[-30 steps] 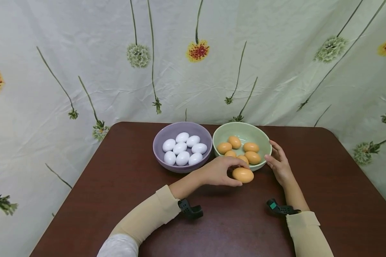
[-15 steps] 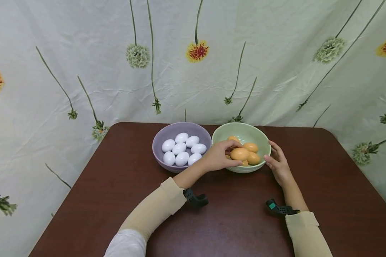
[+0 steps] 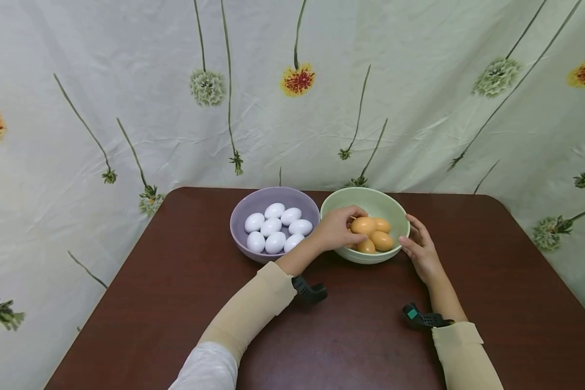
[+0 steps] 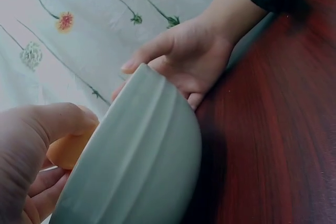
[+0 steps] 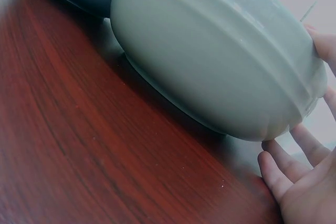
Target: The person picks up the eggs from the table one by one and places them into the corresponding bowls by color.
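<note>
Brown eggs [image 3: 381,240] lie in the pale green bowl [image 3: 382,201] at the far middle of the table. My left hand [image 3: 335,230] reaches over the bowl's left rim and holds a brown egg [image 3: 363,226] between thumb and fingers, low among the others. The left wrist view shows this egg [image 4: 67,150] just inside the rim, under the thumb. My right hand [image 3: 423,254] holds the bowl's right side, thumb up at the rim and fingers against the outer wall. Part of the eggs is hidden behind my left hand.
A purple bowl [image 3: 239,219] with several white eggs [image 3: 271,227] stands right beside the green bowl, partly behind my left wrist. Both bowls sit near the far edge of the dark red-brown table [image 3: 351,336]. A flowered cloth [image 3: 419,97] hangs behind it.
My left hand has carried the brown egg from in front of the green bowl up over its rim and in among the other eggs. The right hand has stayed at the bowl.
</note>
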A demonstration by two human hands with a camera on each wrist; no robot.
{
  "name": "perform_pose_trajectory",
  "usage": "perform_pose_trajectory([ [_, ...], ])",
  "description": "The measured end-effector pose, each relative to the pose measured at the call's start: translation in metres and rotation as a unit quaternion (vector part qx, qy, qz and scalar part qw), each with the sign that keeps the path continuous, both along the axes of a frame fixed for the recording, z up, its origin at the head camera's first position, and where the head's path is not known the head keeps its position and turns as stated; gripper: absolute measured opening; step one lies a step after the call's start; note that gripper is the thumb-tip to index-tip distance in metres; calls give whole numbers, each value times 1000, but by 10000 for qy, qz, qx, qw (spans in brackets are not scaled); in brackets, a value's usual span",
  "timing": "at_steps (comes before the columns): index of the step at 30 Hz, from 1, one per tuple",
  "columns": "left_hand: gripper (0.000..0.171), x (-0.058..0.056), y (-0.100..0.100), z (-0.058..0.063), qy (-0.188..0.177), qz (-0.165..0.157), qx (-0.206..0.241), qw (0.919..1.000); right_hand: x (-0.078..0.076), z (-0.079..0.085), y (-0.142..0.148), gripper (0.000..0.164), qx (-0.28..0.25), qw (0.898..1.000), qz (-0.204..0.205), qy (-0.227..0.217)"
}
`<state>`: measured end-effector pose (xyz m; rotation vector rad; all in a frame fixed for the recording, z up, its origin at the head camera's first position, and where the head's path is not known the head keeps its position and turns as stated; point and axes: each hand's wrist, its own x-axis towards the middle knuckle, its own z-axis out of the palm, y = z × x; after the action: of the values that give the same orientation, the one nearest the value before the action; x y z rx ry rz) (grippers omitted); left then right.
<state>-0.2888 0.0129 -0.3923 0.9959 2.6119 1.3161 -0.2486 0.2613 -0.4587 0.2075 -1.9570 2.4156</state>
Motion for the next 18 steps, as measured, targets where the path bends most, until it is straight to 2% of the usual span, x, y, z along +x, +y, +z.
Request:
perform_pose_trajectory([
  [6,41,-4,7,2,178,87,-538,9984,0,0,0,56,-17,10000,7,-4],
  [10,41,-8,12,2,364,154,-1086,9933,0,-1,0,56,-31,10000,2,32],
  [18,41,-18,19,1,346,285,-1787,9829,0,0,1,55,17,10000,0,32],
])
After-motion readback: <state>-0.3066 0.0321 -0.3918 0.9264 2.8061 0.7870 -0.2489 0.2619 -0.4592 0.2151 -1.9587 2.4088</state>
